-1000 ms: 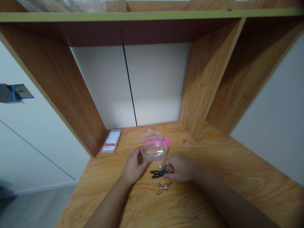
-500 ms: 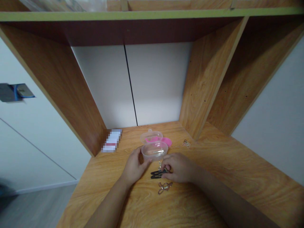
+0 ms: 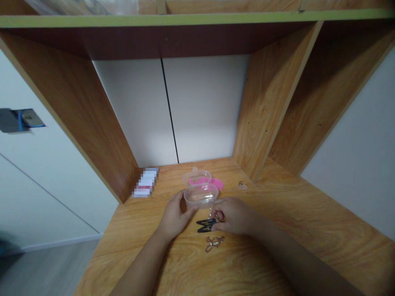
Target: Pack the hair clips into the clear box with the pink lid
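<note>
My left hand [image 3: 175,218] grips the left side of a clear oval plastic box [image 3: 202,205], its thumb along the near wall. The box stands open, its clear lid [image 3: 189,177] folded back behind it, and something shiny lies inside. Between the fingertips of my right hand [image 3: 231,216] are black snap hair clips [image 3: 205,226], spread in a V just in front of the box. A small gold-coloured piece [image 3: 210,213] shows beside those fingers, partly hidden. Nearer to me lies a rose-gold metal hair clip [image 3: 214,243] with an openwork outline.
A pink flat object [image 3: 217,183] lies behind the box, partly under the lid. Several small rings or bands [image 3: 242,186] are to the right. A blurred white card [image 3: 145,183] rests by the left wooden panel. Wooden uprights and a shelf [image 3: 197,20] enclose the desk.
My right hand has shifted slightly right, and the black hair clips in it have fanned into a wider V. The left hand and the box have stayed in place.
</note>
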`<state>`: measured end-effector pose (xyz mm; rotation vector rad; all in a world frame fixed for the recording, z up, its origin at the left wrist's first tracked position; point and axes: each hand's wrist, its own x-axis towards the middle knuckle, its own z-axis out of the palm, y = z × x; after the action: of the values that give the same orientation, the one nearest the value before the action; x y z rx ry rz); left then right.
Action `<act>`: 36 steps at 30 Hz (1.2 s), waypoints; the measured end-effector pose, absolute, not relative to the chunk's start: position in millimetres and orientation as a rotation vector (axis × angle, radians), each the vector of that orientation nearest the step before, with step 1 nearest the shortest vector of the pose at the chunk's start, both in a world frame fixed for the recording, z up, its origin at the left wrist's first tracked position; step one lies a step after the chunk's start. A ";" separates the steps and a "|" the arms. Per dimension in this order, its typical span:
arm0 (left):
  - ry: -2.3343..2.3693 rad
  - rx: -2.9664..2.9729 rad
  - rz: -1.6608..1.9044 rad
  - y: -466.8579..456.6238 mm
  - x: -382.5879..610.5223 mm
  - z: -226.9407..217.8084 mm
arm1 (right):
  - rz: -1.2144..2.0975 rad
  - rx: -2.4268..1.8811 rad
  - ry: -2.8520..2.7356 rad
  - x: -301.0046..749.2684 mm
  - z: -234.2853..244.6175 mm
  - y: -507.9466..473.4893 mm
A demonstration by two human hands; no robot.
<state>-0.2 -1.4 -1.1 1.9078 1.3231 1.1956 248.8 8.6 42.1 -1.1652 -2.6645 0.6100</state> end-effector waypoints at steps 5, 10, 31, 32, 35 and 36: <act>1.317 1.904 1.194 -1.1 0.4 -0.8 | 0.612 -1.207 -2.654 252.8 42.2 12.5; 1.311 1.920 1.177 -1.2 -0.9 -1.0 | 0.525 -1.195 -2.684 254.3 45.0 14.2; 1.326 1.921 1.200 -0.5 -0.7 -2.5 | 0.738 -1.154 -2.672 245.8 44.6 5.6; 1.325 1.915 1.204 -0.4 -0.5 -2.8 | 0.745 -1.140 -2.675 245.9 43.9 5.2; 1.312 1.900 1.213 -0.6 0.2 -3.3 | 0.764 -1.105 -2.680 245.8 43.5 4.3; 1.312 1.903 1.213 -0.7 0.3 -3.2 | 0.771 -1.083 -2.682 245.8 44.0 4.2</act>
<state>0.3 -0.7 -3.2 1.9027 1.3121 1.2125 245.8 4.2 44.0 -1.0830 -2.6822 0.7708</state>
